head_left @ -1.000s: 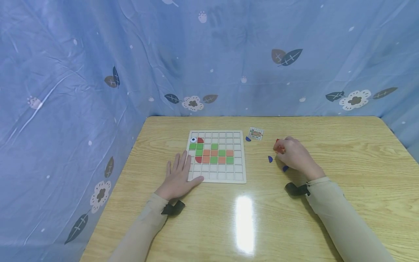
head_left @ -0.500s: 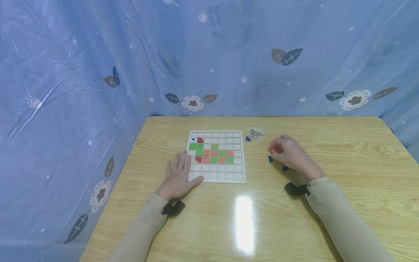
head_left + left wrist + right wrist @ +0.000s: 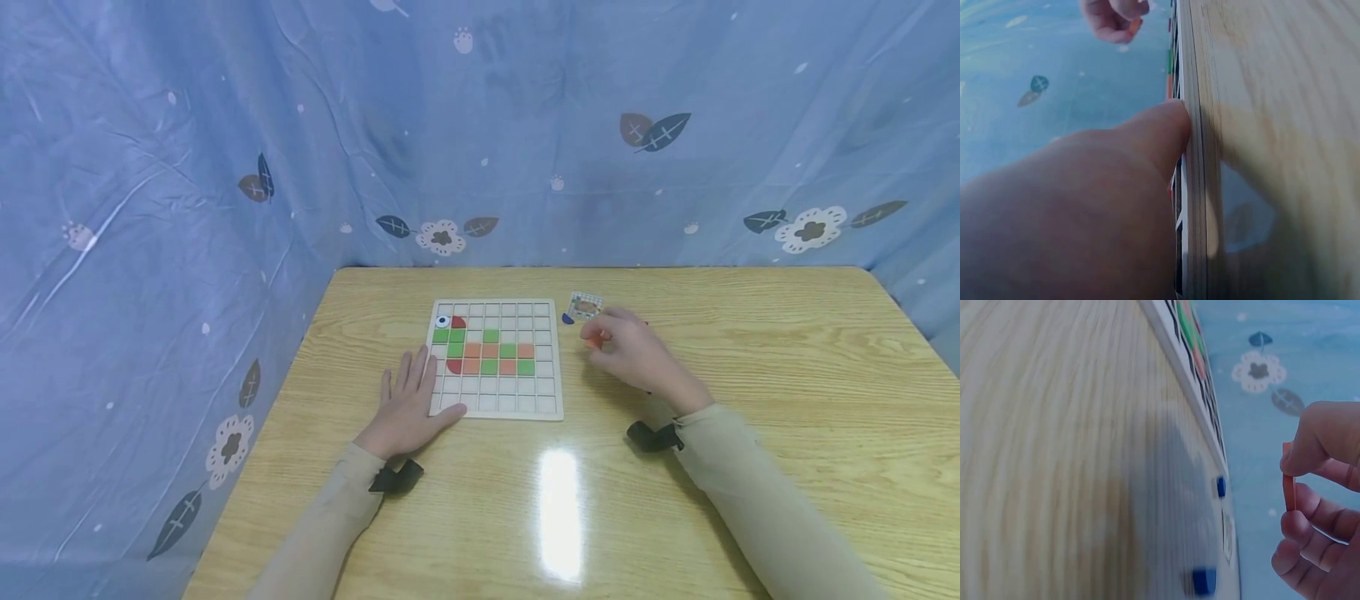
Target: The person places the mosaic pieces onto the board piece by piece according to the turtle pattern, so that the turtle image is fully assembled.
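Note:
My right hand [image 3: 633, 358] pinches a thin orange tile [image 3: 1289, 478] between thumb and fingers, over the table just right of the white grid board [image 3: 495, 405]. Green, orange and red tiles form a snake-like figure on the board, with a round eye piece [image 3: 442, 322] at its upper left. My left hand [image 3: 408, 412] rests with fingers spread at the board's lower left, thumb on its front edge. In the left wrist view, that thumb [image 3: 1175, 122] presses the board's rim.
A small printed card [image 3: 585, 305] lies right of the board, with a blue rounded piece [image 3: 567, 318] beside it. Another blue piece [image 3: 1204, 581] shows on the table in the right wrist view. A red bit [image 3: 646, 323] peeks out behind my right hand. Blue curtains hang behind the table.
My right hand has picked up the orange tile and moved left with it towards the board, passing over a blue piece. The left hand stays in place.

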Available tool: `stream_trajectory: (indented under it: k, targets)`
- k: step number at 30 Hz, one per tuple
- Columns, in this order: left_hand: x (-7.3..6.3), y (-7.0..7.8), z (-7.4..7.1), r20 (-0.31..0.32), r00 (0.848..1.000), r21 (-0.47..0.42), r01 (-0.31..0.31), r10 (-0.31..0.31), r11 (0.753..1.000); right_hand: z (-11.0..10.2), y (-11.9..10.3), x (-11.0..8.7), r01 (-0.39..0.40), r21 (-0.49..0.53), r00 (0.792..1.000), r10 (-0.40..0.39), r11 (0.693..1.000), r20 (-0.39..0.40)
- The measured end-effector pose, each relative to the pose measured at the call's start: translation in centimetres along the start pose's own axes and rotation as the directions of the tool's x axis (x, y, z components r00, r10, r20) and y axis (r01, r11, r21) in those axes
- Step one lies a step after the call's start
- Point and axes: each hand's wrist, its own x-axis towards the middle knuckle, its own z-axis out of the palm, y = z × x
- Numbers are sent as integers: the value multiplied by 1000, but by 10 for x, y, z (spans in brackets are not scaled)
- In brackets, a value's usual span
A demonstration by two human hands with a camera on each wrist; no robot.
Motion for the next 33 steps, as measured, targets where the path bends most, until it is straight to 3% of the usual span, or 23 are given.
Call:
stream_trajectory:
  k: [7,17,33]
  targets:
    - [0,0,0,-2,1000,-3,-3,3,1000,13,-16,14,19,29,1000,-20,999,17]
    - [-1,0,0,-17,1000,-15,-15,15,1000,38,-37,37,120,-7,992,-120,993,46]
    - [-4,6,-7,18,1000,15,5,-5,1000,54,-54,80,77,-1,985,-76,997,155]
